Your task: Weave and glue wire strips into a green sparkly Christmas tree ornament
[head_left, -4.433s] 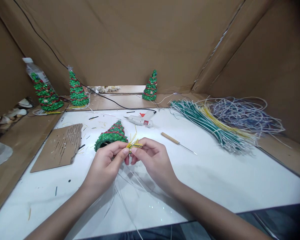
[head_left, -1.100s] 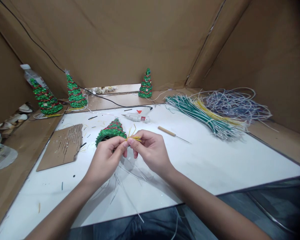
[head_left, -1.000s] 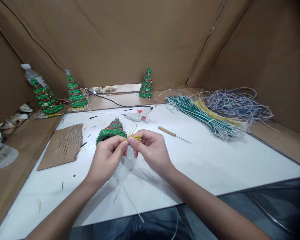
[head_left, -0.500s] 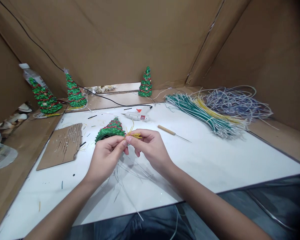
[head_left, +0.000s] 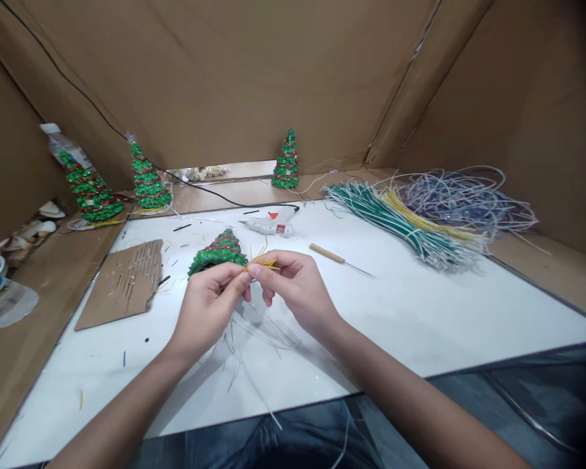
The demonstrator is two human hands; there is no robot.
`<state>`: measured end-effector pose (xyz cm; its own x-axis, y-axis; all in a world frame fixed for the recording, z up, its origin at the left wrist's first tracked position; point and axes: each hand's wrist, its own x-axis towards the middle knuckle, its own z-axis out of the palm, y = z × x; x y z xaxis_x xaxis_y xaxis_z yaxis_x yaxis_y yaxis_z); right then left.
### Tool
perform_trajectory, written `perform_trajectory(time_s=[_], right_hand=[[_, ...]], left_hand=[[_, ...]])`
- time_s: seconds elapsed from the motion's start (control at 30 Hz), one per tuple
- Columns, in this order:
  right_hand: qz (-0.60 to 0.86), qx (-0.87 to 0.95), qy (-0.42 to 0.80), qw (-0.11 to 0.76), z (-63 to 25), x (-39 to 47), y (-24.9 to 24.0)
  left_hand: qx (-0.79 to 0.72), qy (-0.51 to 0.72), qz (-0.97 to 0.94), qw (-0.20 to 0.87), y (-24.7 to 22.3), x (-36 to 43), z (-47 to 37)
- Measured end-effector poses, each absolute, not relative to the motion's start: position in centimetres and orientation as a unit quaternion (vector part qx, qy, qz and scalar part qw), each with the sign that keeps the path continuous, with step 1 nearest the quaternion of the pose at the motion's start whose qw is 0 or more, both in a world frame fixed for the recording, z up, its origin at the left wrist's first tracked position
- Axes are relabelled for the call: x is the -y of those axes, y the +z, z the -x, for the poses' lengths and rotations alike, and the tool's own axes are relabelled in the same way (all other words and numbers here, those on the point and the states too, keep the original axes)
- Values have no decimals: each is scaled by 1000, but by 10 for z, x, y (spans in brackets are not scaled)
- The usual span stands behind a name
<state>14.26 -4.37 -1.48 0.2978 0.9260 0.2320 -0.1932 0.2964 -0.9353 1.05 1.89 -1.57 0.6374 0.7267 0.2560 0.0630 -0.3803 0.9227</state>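
My left hand (head_left: 215,296) and my right hand (head_left: 293,280) meet fingertip to fingertip over the white board. Between them they pinch a small bunch of yellow wires (head_left: 268,263), whose ends stick out past the right fingers. Just behind my left hand a small green Christmas tree (head_left: 219,251) with red garland lies tipped, its hollow base toward me. Thin white wires (head_left: 254,374) trail from beneath the hands across the board. Where the yellow wires meet the white ones is hidden by my fingers.
A wooden-handled awl (head_left: 328,253) and a glue gun (head_left: 268,225) lie behind my hands. Bundled green and yellow wires (head_left: 395,218) sit at right beside tangled wires (head_left: 463,195). Cardboard (head_left: 122,283) lies left. Other small trees (head_left: 286,163) stand at the back, near a bottle (head_left: 68,144).
Both hands stay in nearly the same place, still pinching the yellow wires. The whole view has shifted very slightly.
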Motion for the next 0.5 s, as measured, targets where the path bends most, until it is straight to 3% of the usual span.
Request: perform_trajectory(time_s=[0.5], right_hand=[[442, 391, 429, 684, -149, 47, -19]], left_hand=[[-282, 397, -724, 489, -10, -22, -8]])
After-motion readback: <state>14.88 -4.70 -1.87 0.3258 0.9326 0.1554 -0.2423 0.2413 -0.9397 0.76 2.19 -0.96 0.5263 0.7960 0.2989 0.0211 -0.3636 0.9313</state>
